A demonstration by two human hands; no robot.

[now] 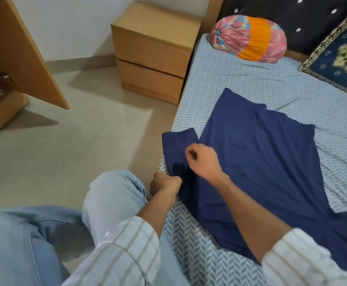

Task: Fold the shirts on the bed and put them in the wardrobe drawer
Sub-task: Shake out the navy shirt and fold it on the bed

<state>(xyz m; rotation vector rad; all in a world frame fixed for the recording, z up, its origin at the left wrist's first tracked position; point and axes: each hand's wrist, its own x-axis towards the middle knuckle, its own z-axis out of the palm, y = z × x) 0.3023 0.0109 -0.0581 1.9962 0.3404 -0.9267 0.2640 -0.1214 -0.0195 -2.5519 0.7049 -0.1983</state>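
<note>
Navy fabric fills the middle of the view: a plain dark blue T-shirt (261, 162) lies spread flat on the bed (230, 83), whose sheet carries a pale blue and white herringbone print. No brand, label or writing can be read on the shirt or anywhere else. Its cloth is smooth and matte, with soft creases running along its length, and one short sleeve hangs over the bed's edge toward the floor (65, 141).

At that sleeve both hands work. The left hand (164, 183) has its grip clenched on the shirt's edge just below the sleeve, fingers curled into the cloth. The right hand (202, 159) sits just beyond it on the shirt, its grip pinching the fabric where the sleeve meets the body. Both forearms come out of cream sleeves with tan stripes, and a knee in light blue jeans (114, 195) is beside the left hand, off the bed.

Past the shirt, at the head of the bed, lie a pink floral bolster with an orange band (249, 39) and a navy cushion with gold embroidery (340, 58). A light wooden two-drawer bedside cabinet (154, 52) stands on the floor beside the bed's head end.
</note>
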